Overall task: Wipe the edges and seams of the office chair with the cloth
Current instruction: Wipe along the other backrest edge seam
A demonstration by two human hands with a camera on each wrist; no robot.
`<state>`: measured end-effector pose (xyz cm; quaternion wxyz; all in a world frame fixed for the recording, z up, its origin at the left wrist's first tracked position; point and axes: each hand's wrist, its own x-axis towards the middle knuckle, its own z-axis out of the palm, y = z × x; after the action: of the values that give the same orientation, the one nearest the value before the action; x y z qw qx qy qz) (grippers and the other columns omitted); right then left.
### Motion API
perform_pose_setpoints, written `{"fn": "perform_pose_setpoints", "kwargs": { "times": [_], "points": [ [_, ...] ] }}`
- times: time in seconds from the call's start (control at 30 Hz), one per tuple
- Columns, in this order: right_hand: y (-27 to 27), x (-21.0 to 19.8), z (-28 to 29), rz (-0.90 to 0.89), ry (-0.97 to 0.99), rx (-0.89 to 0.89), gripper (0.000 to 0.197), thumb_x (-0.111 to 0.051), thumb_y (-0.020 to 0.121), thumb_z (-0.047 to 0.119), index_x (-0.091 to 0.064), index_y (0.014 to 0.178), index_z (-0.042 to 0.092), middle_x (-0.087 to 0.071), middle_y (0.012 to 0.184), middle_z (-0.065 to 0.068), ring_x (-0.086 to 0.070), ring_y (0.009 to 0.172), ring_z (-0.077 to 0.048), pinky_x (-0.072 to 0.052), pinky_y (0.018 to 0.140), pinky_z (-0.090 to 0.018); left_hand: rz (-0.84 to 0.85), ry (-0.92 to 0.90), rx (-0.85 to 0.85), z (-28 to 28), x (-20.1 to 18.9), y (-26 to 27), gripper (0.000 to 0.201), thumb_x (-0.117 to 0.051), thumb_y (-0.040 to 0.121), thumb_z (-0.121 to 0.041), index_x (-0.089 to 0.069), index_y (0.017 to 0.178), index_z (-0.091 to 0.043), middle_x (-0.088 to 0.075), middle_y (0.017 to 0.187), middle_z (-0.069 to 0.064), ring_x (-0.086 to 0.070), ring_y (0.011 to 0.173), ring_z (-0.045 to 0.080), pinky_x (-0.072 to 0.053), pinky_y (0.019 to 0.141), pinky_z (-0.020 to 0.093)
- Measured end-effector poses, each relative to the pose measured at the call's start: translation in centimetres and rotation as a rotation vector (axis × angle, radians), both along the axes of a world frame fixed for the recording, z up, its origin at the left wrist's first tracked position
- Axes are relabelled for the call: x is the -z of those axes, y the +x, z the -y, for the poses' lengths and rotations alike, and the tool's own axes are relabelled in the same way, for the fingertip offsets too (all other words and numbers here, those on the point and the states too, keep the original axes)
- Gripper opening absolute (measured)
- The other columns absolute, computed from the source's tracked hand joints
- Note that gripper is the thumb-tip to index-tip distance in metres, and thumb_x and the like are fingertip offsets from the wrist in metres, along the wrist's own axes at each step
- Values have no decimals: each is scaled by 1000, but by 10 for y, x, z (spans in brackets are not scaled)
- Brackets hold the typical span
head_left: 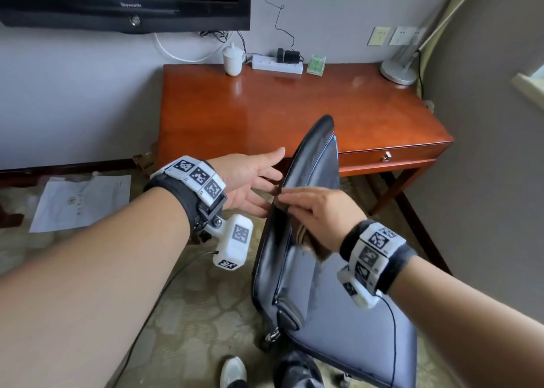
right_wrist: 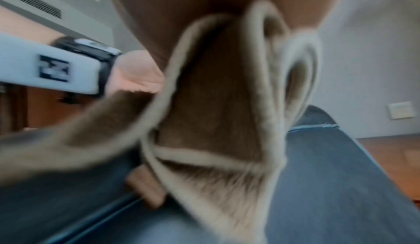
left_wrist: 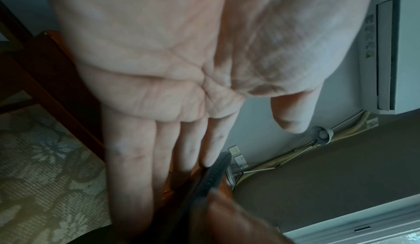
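The dark blue leather office chair [head_left: 312, 163] stands before the desk, its backrest edge-on to me. My right hand [head_left: 312, 211] holds a brown cloth [head_left: 309, 240] with pale hems against the backrest's left edge seam; the cloth [right_wrist: 218, 104] hangs blurred under my palm over the chair's leather [right_wrist: 329, 167]. My left hand [head_left: 259, 178] is open, fingers straight, reaching behind the backrest at its left side. In the left wrist view its fingers [left_wrist: 127, 158] extend toward the chair's edge [left_wrist: 216, 172]; whether they touch it is unclear.
A wooden desk [head_left: 235, 110] stands behind the chair with a white cup [head_left: 232, 59], a power strip [head_left: 276, 63] and a lamp base [head_left: 397, 71]. A TV [head_left: 123, 1] hangs above. Papers [head_left: 79, 202] lie on the patterned carpet at left. My shoe [head_left: 232, 371] is below.
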<state>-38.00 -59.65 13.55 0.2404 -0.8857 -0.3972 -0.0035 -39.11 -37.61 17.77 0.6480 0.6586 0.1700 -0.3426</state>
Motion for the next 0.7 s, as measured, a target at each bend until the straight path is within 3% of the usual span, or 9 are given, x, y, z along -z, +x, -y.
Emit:
{"fn": "perform_pose_setpoints", "kwargs": {
  "times": [0.1,0.17,0.27,0.37,0.43,0.5,0.53,0.6,0.7],
  "points": [
    [-13,2,13,-79,-33,-102,26,-70,96,22,-76,120,30,-72,123,15,-62,112,-1,-36,99,-1,0,13,10,10,-4,8,86,-51,96,-69,-33,162,-17,-28,167,20,-62,124,36,-58,88,42],
    [0,-1,27,-148,63,55,24,-71,95,22,-77,117,30,-75,113,13,-66,104,-4,-45,96,-10,13,62,13,22,-5,19,83,-56,98,-63,-31,162,-17,-30,167,17,-68,111,28,-59,83,41],
    [32,-3,55,-283,229,386,24,-71,93,25,-76,115,34,-75,107,15,-67,100,-2,-52,96,-27,52,244,49,38,-5,46,83,-63,99,-56,-26,164,-21,-30,168,14,-55,132,37,-51,93,47],
    [60,3,79,-299,323,534,18,-71,92,25,-77,109,31,-75,100,15,-68,95,-2,-54,92,-27,115,367,77,50,-7,75,75,-62,102,-48,-25,165,-30,-56,115,1,-48,77,19,-43,71,36],
    [78,7,89,-327,335,571,15,-72,91,25,-78,103,30,-76,96,15,-69,92,-2,-54,89,-26,148,471,111,55,-8,94,75,-62,104,-40,-19,166,-36,-47,88,-3,-43,69,18,-48,75,34],
    [97,11,96,-364,334,595,12,-72,90,25,-78,98,31,-76,92,16,-69,89,0,-54,84,-22,173,571,169,64,-15,110,77,-62,105,-33,-16,166,-37,-67,97,16,-46,60,21,-48,60,31],
    [106,13,99,-377,329,607,11,-72,90,25,-78,96,32,-75,91,17,-68,88,2,-53,81,-19,179,619,202,70,-18,118,76,-60,105,-31,-15,167,-35,-68,123,28,-50,58,26,-41,52,29],
    [127,18,102,-395,327,634,10,-72,90,26,-77,93,34,-75,89,18,-67,85,5,-50,76,-11,202,725,270,80,-20,138,75,-58,106,-31,-14,167,-32,-50,154,23,-69,97,44,-50,60,38],
    [159,29,100,-409,335,657,9,-73,89,27,-76,91,35,-73,86,18,-68,84,2,-48,74,-9,177,871,367,92,-18,164,74,-51,109,-33,-9,168,-24,-46,159,13,-49,140,43,-51,101,44]
  ]
}}
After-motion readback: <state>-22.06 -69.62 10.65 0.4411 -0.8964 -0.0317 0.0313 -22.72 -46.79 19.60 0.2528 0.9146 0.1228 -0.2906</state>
